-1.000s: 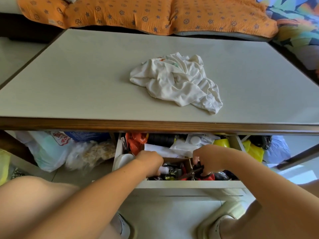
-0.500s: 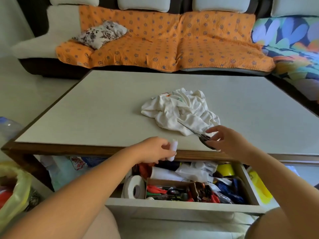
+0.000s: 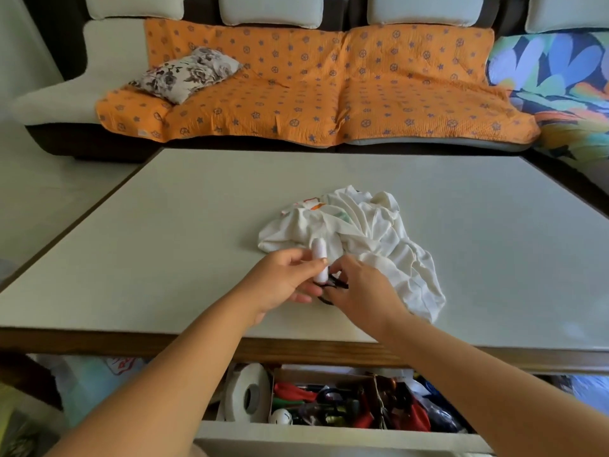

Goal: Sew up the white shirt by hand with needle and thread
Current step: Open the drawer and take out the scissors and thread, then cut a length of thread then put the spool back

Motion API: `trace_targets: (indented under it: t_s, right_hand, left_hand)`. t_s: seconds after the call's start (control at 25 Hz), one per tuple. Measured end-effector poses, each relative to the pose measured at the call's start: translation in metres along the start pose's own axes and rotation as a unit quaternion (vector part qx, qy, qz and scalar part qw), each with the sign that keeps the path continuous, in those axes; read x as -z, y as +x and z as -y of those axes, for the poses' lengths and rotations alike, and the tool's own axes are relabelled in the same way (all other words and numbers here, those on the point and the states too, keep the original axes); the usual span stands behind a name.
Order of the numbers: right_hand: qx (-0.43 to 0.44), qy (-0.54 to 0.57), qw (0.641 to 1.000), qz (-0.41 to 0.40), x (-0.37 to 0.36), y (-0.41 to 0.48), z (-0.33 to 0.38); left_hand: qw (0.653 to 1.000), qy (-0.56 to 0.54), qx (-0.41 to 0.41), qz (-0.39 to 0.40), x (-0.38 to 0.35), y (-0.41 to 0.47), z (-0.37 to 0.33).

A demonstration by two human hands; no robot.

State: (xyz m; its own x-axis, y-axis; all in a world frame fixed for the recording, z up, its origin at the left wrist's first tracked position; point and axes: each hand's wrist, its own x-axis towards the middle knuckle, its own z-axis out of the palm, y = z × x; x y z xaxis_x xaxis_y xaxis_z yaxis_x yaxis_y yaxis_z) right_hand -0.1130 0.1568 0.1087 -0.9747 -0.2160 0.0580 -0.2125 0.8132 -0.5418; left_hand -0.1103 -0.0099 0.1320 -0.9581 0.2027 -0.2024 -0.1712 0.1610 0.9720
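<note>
Left hand (image 3: 283, 278): I see it pinching a white thread spool (image 3: 319, 257) upright.
Right hand (image 3: 362, 288): curled round dark-handled scissors (image 3: 331, 285), just beside the spool.
White shirt (image 3: 372, 239): crumpled on the table (image 3: 164, 242), just beyond both hands.
Risk: I judge a loosened pinch could roll the spool into the open drawer (image 3: 329, 435).

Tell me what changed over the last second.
Both hands rose out of the drawer to above the table. The left hand took a white thread spool and holds it upright; the right hand took dark-handled scissors and brought them beside the spool, near the white shirt. The shirt stayed crumpled on the table; the drawer stayed open.
</note>
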Motion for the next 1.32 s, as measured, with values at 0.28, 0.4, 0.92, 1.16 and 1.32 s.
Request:
trace_targets:
  t_s: [0.28,0.4,0.92,1.16,1.32]
  right_hand:
    - [-0.064,0.197,0.975,-0.08,0.021,0.038,-0.005]
    - [-0.081,0.369,0.925,-0.035,0.035,0.048,-0.003]
    - [-0.069,0.384,0.915,-0.099,0.026,0.059,-0.002]
    - [-0.096,0.409,0.9,-0.119,0.037,0.044,-0.007]
    - [-0.099,0.404,0.899,-0.139,0.043,0.034,-0.008]
  left_hand:
    - [1.0,0.013,0.003,0.018,0.004,0.047,0.005]
    - [0.999,0.014,-0.004,0.029,0.007,0.057,0.003]
    - [0.996,-0.006,-0.091,0.008,0.008,0.063,-0.003]
    - [0.996,-0.031,-0.073,0.029,-0.005,0.062,-0.009]
    - [0.997,-0.047,-0.059,0.03,-0.016,0.062,-0.01]
